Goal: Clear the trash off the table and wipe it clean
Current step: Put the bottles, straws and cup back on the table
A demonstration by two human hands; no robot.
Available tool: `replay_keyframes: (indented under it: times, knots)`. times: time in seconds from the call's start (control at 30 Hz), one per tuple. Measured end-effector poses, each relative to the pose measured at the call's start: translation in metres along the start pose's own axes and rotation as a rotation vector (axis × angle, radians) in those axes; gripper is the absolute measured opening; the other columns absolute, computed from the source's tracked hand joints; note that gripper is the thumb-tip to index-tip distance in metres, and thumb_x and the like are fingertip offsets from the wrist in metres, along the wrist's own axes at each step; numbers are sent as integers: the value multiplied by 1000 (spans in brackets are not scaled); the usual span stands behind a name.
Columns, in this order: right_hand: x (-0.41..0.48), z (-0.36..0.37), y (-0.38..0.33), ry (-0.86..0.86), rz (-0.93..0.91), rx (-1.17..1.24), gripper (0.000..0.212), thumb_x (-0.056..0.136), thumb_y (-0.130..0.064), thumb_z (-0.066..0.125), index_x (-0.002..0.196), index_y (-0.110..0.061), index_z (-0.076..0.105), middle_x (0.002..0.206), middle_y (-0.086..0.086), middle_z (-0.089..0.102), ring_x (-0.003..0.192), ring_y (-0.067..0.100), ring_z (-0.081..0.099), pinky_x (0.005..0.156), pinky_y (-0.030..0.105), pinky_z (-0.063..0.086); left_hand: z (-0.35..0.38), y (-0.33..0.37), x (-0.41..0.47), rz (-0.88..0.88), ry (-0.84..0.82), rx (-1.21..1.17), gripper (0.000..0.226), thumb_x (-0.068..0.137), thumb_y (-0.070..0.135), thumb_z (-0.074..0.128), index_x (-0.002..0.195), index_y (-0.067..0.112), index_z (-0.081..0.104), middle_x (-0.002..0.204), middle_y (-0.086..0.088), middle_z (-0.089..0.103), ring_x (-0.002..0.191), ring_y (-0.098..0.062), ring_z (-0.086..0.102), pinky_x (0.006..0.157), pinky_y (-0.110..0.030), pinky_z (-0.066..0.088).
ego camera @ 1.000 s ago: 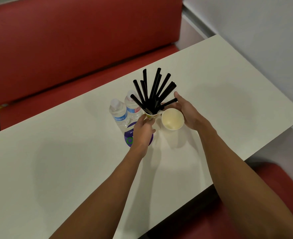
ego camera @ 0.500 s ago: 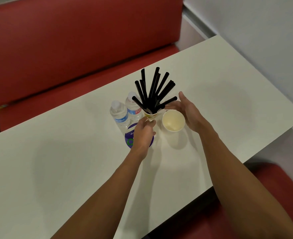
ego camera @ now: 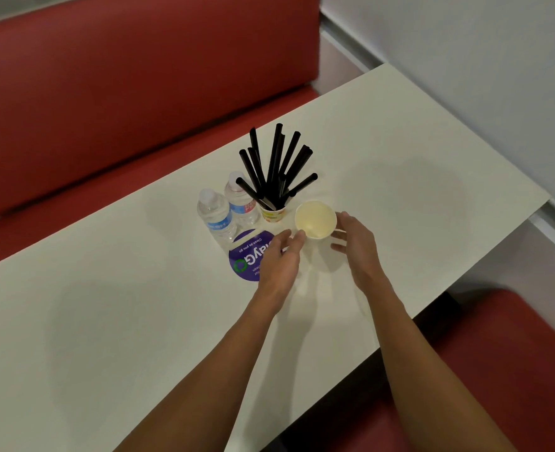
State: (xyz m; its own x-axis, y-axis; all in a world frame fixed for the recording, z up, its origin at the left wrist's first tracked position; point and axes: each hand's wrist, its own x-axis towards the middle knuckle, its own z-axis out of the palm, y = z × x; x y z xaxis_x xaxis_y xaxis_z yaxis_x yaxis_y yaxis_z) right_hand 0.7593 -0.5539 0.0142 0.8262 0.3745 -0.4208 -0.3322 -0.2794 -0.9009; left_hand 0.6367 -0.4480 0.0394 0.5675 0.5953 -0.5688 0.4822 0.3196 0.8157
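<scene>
Both sides of paper cup [ego camera: 315, 220] flanked: left hand [ego camera: 279, 261] spread, right hand [ego camera: 356, 247] spread.

Fig.: bare tabletop [ego camera: 416, 197] R of & nearer than paper cup [ego camera: 315, 220] gives free passage; straw cup [ego camera: 273, 215] + 2 bottles [ego camera: 216, 218] crowd its far-L side.
</scene>
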Motion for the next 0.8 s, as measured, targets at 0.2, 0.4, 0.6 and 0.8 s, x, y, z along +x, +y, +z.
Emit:
replay_keyframes:
  times: [0.2, 0.4, 0.6, 0.8]
  knots:
    - [-6, 13, 7, 10, 30, 69, 38, 109, -39, 44, 125, -15, 69, 119, 3, 73, 111, 20, 71, 98, 46, 59, 6, -1, 0, -4, 37, 7, 54, 99, 56, 60, 144, 26, 60, 133, 4, 68, 119, -20, 66, 102, -43, 57]
    - [-9, 24, 2, 9, 47, 107, 37, 110, -37, 43, 128, -16, 68, 120, 3, 72, 113, 19, 69, 100, 45, 58, 3, 4, 7, 8, 68, -36, 9, 104, 46, 57, 102, 42, 65, 98, 11, 72, 100, -17, 71, 99, -45, 57]
    - [-9, 29, 0, 10, 46, 98, 36, 109, -39, 44, 127, -18, 68, 123, 1, 72, 115, 18, 69, 101, 45, 57, 0, 7, 14, 5, 44, -96, 15, 104, 42, 58, 116, 37, 65, 110, 17, 71, 105, -9, 68, 101, -46, 58]
    - [-8, 27, -3, -2, 57, 83, 37, 108, -41, 46, 129, -18, 67, 124, 1, 71, 117, 17, 68, 102, 46, 57, -3, 8, 16, 2, 35, -101, 15, 104, 44, 57, 117, 38, 65, 112, 16, 71, 109, -9, 67, 101, -45, 58]
